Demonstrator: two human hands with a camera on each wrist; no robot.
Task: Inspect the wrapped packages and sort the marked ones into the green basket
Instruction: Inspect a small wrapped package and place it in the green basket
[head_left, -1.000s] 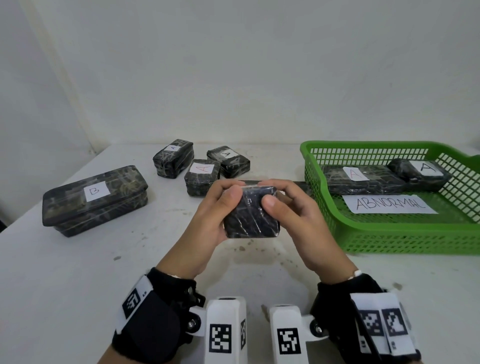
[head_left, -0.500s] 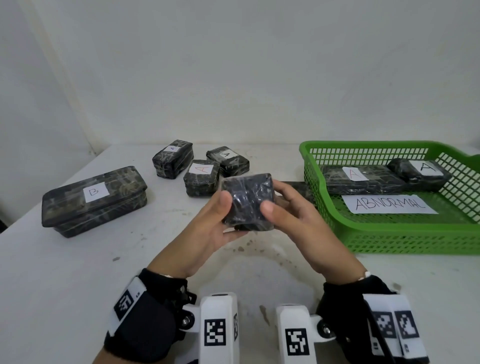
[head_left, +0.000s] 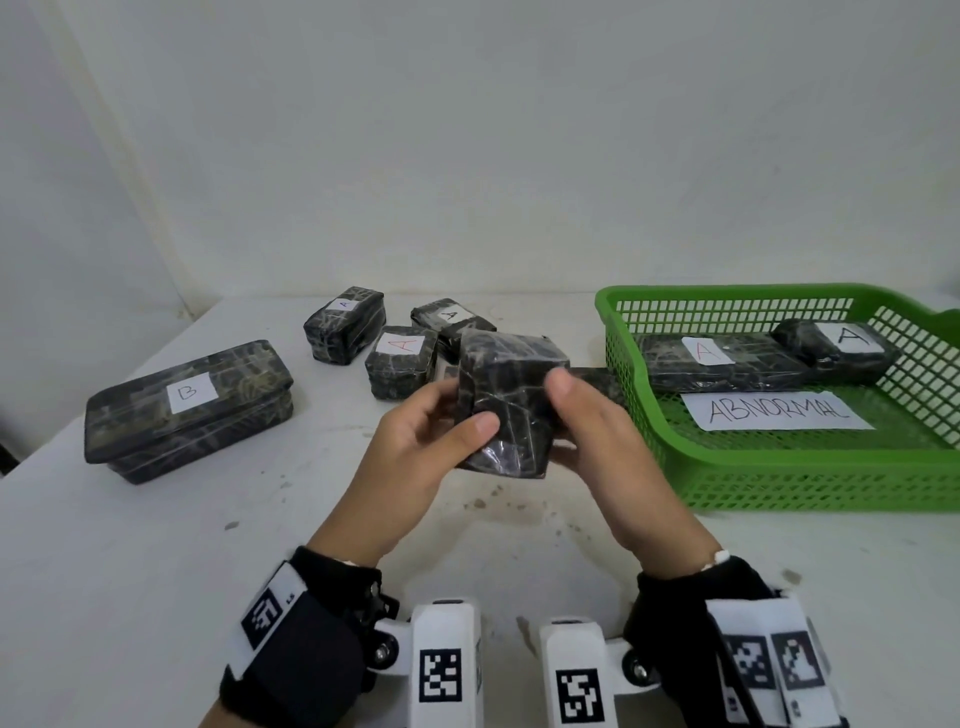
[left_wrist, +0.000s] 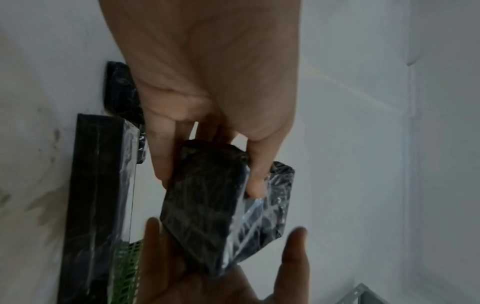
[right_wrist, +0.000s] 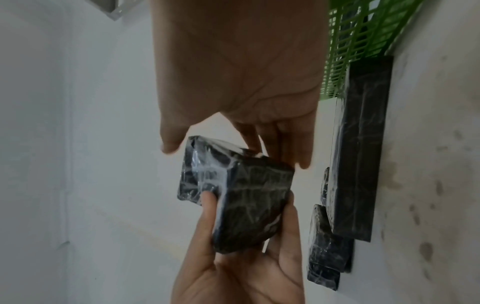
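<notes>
The package (head_left: 506, 402) is held up in the air above the table (head_left: 130, 561), between both hands, just left of the basket (head_left: 810, 478). It is dark, covered with shiny film, and tilted; no label shows on the sides that face the cameras. The left hand (head_left: 410, 467) pinches it, with the thumb on the near face and the fingers behind. The right hand (head_left: 613, 447) also pinches it, the thumb on the upper right edge and the fingers below it.

In the basket lie two packages marked A (head_left: 727, 361) and a paper (head_left: 774, 410) with the word ABNORMAL. Behind the held package, three small packages marked A (head_left: 400, 364) stand close together on the table. A flat dark package (head_left: 597, 376) lies just beside the left wall of the basket, partly hidden by the hands. Far to the left sits a long package marked B (head_left: 189, 410).
</notes>
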